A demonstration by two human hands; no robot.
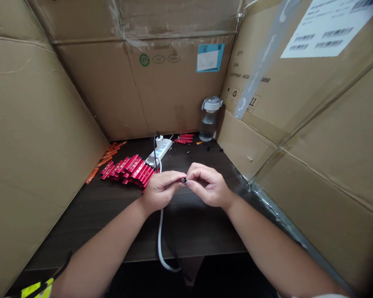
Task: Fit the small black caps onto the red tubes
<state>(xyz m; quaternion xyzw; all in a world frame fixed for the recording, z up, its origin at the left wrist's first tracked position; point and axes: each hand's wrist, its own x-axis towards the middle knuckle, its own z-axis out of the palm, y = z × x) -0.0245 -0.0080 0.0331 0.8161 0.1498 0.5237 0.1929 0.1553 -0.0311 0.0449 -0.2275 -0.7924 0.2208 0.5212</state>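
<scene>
My left hand (159, 189) is closed around a small red-and-black piece (182, 180), pinched between thumb and fingers. Only its end shows, with a pale round spot on it; most of the piece is hidden in the hand. My right hand (207, 184) pinches at that same end, thumb and forefinger together against the left fingertips. Whether the right fingers hold a separate small part cannot be made out. Just beyond my left hand lies a heap of red, flat, stick-like pieces (129, 169) with black ends.
A white power strip (163, 151) with a plug in it stands behind my hands; its white cable (160, 244) runs over the table's front edge. Orange pieces (106, 156) lie at left, more red pieces (184, 139) at back. A water bottle (209, 120) stands near cardboard walls (174, 91).
</scene>
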